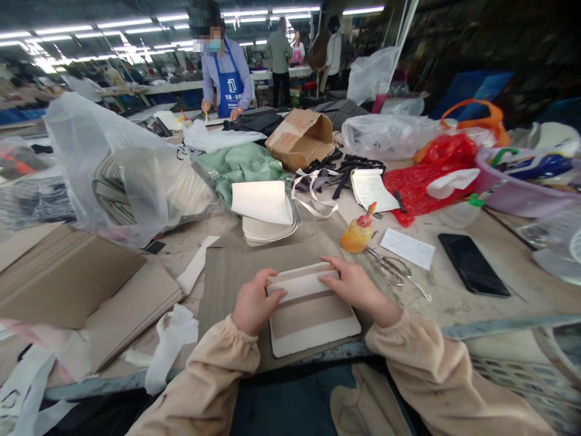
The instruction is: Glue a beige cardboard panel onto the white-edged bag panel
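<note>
A flat board panel (313, 312), beige in the middle with paler bands, lies near the table's front edge. My left hand (255, 301) pinches its far left corner, thumb on top of the pale band. At the far right corner, my right hand (356, 287) grips the same panel between thumb and fingers. The far edge looks folded or slightly raised under both hands. Beneath the panel is a grey-brown board (227, 284). Just beyond it sits a stack of white-topped pieces (267, 209) with rounded corners.
To the right are a yellow glue bottle (357, 235), scissors (393, 266), a paper slip (408, 248) and a black phone (473, 264). Cardboard stacks (68, 272) and a plastic bag (118, 169) stand left. A purple basin (521, 181) is far right. A person in a blue apron (229, 85) works opposite.
</note>
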